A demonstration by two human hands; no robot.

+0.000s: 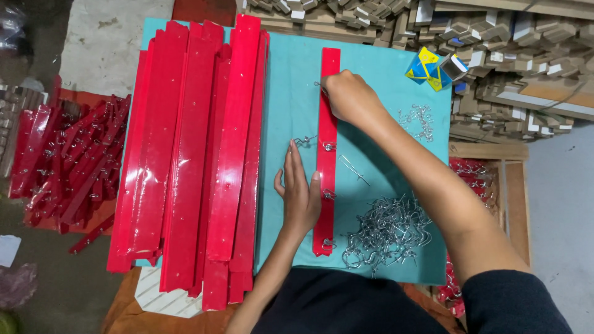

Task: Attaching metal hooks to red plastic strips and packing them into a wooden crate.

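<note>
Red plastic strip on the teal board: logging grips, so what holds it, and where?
Left hand presses its middle flat; right hand pinches a small metal hook near its top.

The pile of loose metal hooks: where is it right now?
Head view: the pile of metal hooks lies on the teal board, right of the single red strip.

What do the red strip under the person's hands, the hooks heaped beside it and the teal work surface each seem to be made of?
Red strip: probably plastic, glossy; it shows sheen.
Hooks: metal wire, silvery and bright, bent into curves.
Teal surface: matt, no shine; possibly board or a mat, hard to tell.
</note>
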